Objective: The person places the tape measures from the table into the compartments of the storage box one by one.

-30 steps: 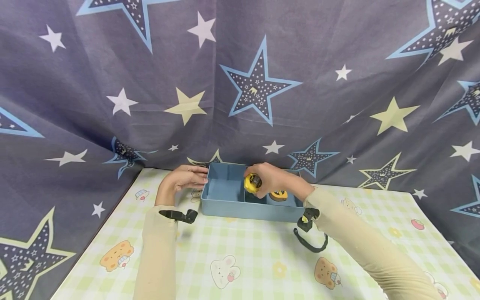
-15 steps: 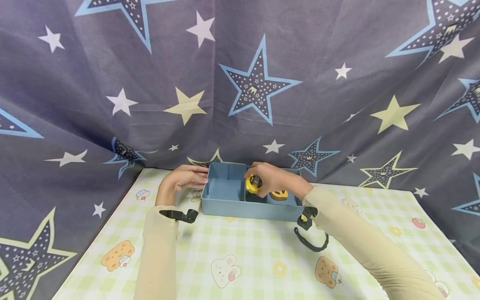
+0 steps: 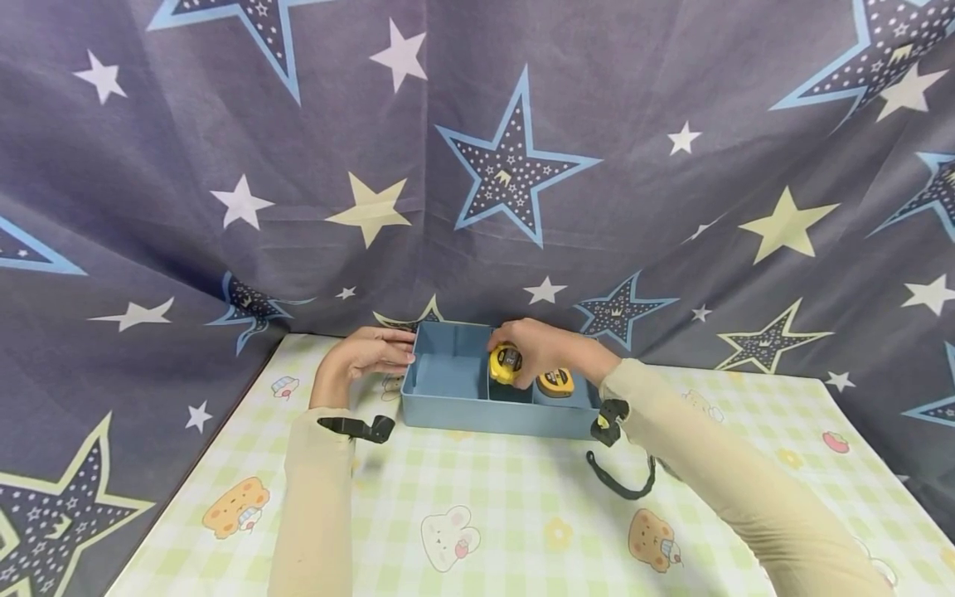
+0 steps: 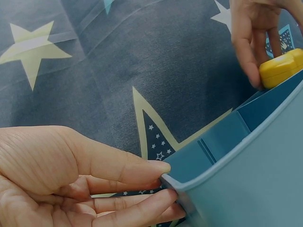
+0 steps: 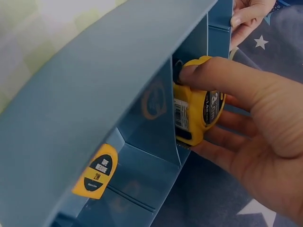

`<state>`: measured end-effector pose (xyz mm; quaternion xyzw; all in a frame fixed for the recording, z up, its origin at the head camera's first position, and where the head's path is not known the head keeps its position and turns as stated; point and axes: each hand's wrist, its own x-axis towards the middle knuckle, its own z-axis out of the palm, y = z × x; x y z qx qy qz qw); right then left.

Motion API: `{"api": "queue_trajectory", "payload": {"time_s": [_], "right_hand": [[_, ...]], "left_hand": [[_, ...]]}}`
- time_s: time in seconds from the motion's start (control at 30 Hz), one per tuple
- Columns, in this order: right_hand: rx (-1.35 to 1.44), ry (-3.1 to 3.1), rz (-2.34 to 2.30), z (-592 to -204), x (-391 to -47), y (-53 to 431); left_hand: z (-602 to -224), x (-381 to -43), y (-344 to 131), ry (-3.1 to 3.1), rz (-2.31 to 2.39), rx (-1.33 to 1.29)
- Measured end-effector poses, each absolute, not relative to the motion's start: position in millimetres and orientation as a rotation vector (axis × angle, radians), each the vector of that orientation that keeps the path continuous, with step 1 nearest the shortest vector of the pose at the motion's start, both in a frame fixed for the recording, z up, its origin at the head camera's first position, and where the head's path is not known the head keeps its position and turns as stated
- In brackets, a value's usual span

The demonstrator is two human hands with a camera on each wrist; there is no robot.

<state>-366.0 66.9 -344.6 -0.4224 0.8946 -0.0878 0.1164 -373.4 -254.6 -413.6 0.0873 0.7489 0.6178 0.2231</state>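
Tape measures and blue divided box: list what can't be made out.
Head view: the right hand covers one side of the held tape measure; its small label print is unreadable.
Left wrist view: the right edge cuts off the held tape measure and blue divided box.
Right wrist view: the front wall hides part of the other tape measure.

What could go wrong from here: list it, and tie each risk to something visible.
The yellow tape measure in the right hand might catch on the divider close beside it. It might also slip from that hold and drop into the blue box. The left hand touches the box's left end, but may not stop it shifting if knocked.
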Motion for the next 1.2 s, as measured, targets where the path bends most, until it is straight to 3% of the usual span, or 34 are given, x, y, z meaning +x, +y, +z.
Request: {"api": "queue_trajectory", "payload": {"time_s": [1.2], "right_hand": [[-0.953,2.462,-0.229,-325.9,-387.4,51.4]], "left_hand": [[-418.5,-374.8,-253.7,2.059,1.747,0.209]]}}
